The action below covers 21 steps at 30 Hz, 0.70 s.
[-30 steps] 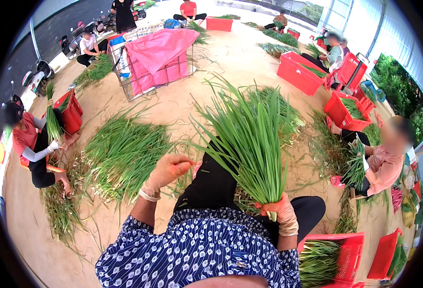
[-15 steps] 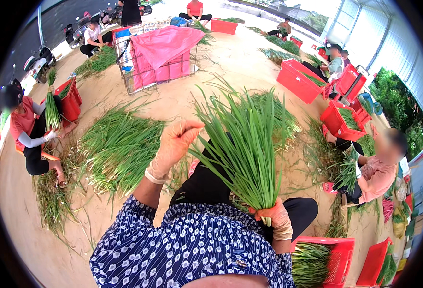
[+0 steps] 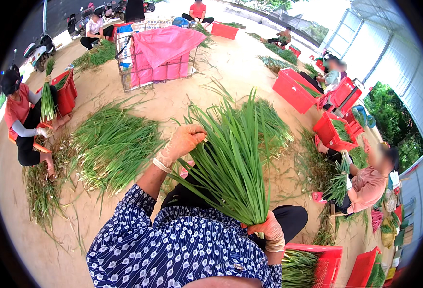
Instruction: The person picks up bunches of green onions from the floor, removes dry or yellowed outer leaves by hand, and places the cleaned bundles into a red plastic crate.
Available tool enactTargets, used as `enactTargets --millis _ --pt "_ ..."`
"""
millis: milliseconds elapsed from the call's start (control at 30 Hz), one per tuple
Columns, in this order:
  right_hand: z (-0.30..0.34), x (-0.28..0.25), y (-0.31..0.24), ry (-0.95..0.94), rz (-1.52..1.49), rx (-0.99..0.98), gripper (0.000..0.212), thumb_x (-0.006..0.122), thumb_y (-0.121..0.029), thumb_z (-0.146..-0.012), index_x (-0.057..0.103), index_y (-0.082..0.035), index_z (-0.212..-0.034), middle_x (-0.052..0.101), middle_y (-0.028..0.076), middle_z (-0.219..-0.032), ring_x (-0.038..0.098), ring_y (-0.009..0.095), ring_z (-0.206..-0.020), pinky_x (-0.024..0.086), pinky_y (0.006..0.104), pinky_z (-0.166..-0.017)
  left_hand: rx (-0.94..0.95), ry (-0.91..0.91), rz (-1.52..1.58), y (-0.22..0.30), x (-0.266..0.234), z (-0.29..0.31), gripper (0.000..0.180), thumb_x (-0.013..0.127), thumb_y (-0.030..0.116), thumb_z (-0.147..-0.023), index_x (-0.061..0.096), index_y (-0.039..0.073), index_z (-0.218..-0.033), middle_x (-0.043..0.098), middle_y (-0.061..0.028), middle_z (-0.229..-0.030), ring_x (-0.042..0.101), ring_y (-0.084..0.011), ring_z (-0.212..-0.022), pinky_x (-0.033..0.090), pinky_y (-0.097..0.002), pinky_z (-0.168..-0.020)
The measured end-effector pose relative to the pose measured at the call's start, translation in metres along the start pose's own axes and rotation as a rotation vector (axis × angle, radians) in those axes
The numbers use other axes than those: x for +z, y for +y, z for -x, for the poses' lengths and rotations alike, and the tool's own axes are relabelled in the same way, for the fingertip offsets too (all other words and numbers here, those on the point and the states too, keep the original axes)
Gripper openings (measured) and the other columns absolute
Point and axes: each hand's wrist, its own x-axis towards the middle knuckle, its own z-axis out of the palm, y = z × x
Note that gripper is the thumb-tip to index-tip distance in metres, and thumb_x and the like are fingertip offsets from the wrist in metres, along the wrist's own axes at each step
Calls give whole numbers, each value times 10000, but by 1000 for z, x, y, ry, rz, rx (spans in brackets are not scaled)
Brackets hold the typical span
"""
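Observation:
A thick bundle of garlic chives [image 3: 238, 163] fans upward and away from me, its pale cut ends down by my lap. My right hand [image 3: 270, 230], in a thin translucent glove, is wrapped round the bundle near those ends. At the bundle's left edge is my gloved left hand [image 3: 185, 142], thumb and fingers pinched together against the leaves. What lies between those fingertips is too small to make out. A wide pile of loose chives [image 3: 115, 144] lies on the ground to the left, and a smaller pile [image 3: 269, 127] shows beyond the bundle.
By my right side stands a red crate [image 3: 329, 261] with chives in it; another red crate [image 3: 364, 269] is farther right. A wire-framed cart [image 3: 161, 57] with pink cloth stands ahead. Co-workers [image 3: 365, 185] sit at both sides with chives, red crates and scattered trimmings around them.
My left hand has moved right and slightly down, its pinched fingers now at the bundle's leaves. My right hand keeps its hold on the chives. The whole view has shifted slightly.

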Motion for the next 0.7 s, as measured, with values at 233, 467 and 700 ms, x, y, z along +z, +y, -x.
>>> enactTargets --millis 233,467,700 --pt "-2 2 1 -19 -32 18 527 706 205 -572 693 52 -1077 733 136 -924 701 225 -853 573 338 -741 -295 72 161 15 10 7 302 756 252 -899 750 -27 -1015 691 -26 -772 598 -111 -680 469 -289 -628" --pt "-5 2 6 33 -80 67 526 679 188 -648 657 47 -1154 726 162 -949 704 239 -837 572 322 -668 64 123 -372 -17 21 12 226 705 234 -906 685 9 -900 680 -101 -750 653 -264 -661 506 -398 -589" --pt "-18 -1 15 41 -108 82 567 658 184 -694 622 33 -1239 719 163 -978 712 246 -836 569 314 -613 144 306 -767 -62 16 8 133 626 214 -926 642 82 -912 680 -178 -849 678 -399 -805 535 -510 -679"
